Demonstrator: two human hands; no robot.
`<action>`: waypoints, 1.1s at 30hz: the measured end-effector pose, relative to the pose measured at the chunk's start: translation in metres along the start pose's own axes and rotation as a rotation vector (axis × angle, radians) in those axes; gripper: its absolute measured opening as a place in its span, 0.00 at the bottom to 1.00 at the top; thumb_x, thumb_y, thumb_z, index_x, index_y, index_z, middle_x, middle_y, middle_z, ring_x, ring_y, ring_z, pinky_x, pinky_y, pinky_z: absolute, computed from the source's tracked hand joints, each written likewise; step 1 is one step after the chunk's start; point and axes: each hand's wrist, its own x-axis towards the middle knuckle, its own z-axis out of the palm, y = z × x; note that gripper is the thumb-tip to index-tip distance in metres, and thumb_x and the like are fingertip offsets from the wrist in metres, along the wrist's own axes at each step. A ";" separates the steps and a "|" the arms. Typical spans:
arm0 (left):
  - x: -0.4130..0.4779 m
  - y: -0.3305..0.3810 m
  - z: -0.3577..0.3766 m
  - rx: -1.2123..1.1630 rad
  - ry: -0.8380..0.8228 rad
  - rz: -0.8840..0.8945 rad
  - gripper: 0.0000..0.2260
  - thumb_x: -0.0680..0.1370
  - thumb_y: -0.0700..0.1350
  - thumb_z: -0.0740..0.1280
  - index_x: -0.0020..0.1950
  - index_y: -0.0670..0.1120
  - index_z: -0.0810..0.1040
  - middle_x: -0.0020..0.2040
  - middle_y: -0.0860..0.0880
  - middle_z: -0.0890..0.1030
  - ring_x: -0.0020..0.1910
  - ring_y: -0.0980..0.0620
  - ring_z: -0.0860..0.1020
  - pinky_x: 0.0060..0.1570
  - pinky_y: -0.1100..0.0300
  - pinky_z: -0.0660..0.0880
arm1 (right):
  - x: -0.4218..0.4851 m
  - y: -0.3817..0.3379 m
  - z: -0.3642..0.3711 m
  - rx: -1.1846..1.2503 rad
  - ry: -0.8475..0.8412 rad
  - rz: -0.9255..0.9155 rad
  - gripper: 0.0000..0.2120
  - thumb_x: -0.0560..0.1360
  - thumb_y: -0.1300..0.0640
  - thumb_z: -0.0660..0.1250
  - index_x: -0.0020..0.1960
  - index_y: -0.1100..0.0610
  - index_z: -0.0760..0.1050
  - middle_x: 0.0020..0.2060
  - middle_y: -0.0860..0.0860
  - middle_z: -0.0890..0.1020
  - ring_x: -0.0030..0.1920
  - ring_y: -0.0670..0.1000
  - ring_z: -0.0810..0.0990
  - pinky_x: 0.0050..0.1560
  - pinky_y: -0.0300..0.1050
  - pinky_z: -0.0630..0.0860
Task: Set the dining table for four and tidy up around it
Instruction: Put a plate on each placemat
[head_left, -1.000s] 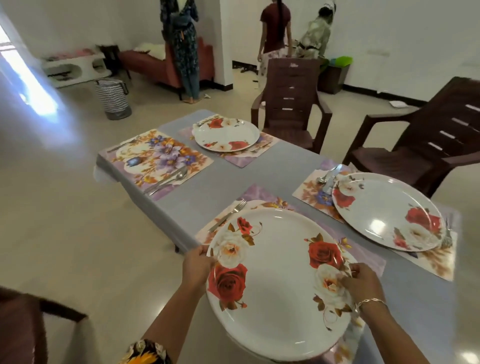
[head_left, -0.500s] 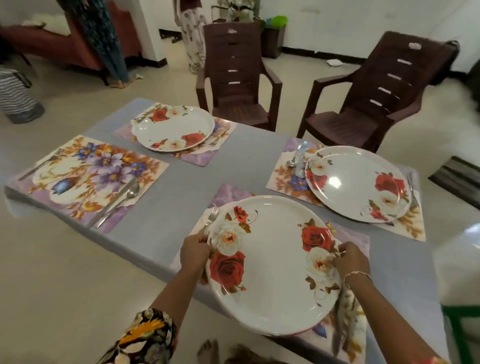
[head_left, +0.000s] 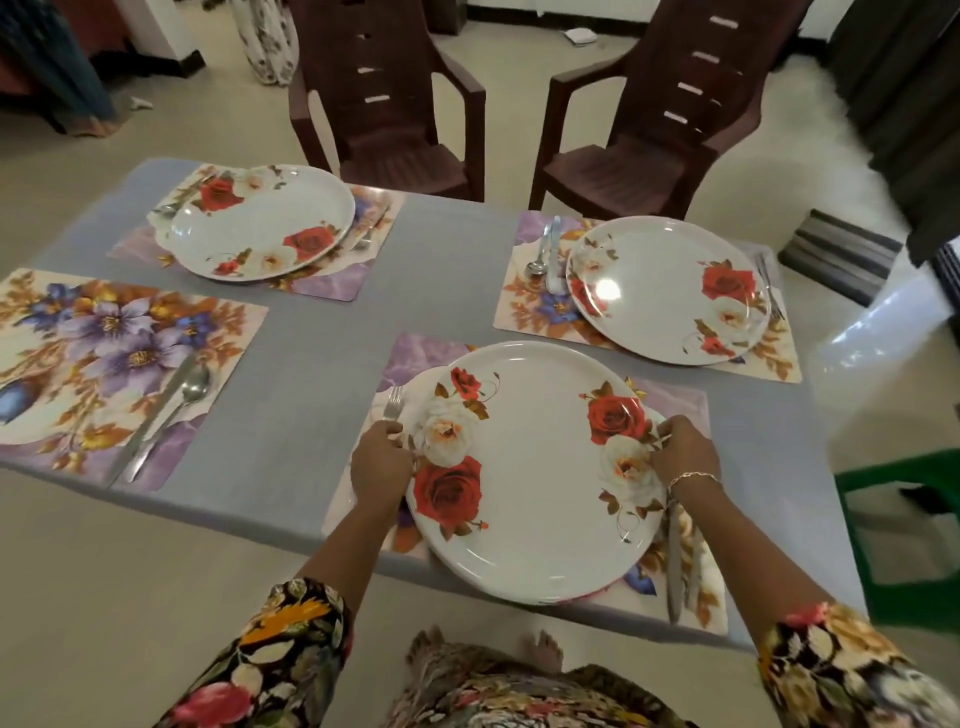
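Beyond the table's (head_left: 311, 415) right edge we see a green stool (head_left: 893, 467) on the pale floor (head_left: 130, 597). Farther off lies a grey striped mat (head_left: 836, 254), near a dark curtain (head_left: 893, 78). Past the far edge we see a small white object (head_left: 581, 35) on the floor and someone's patterned skirt (head_left: 265, 41).

Head view, my only one: worn camera at the near edge of the table (head_left: 311, 374), facing forward and steeply down. The plate (head_left: 530, 478) sits close below; two chairs (head_left: 395, 130) stand beyond the far edge.
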 end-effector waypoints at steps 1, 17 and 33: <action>-0.002 0.000 0.000 0.009 0.015 -0.001 0.09 0.75 0.37 0.65 0.55 0.40 0.75 0.51 0.44 0.80 0.51 0.44 0.78 0.51 0.55 0.73 | 0.000 0.000 0.000 -0.016 0.003 -0.003 0.13 0.74 0.64 0.63 0.58 0.61 0.71 0.52 0.61 0.79 0.53 0.62 0.77 0.50 0.48 0.72; -0.018 0.010 -0.005 0.189 0.054 -0.111 0.16 0.77 0.47 0.65 0.60 0.38 0.73 0.57 0.41 0.78 0.57 0.42 0.77 0.53 0.56 0.73 | 0.011 -0.001 -0.005 0.142 -0.083 0.154 0.11 0.72 0.64 0.67 0.53 0.68 0.77 0.47 0.65 0.80 0.47 0.62 0.77 0.47 0.49 0.73; -0.021 -0.030 -0.082 -0.330 0.226 -0.196 0.15 0.75 0.37 0.67 0.28 0.40 0.72 0.26 0.46 0.71 0.27 0.50 0.69 0.31 0.60 0.68 | -0.024 -0.090 -0.018 0.509 -0.244 -0.103 0.07 0.73 0.72 0.61 0.37 0.67 0.73 0.36 0.67 0.76 0.38 0.57 0.73 0.38 0.47 0.70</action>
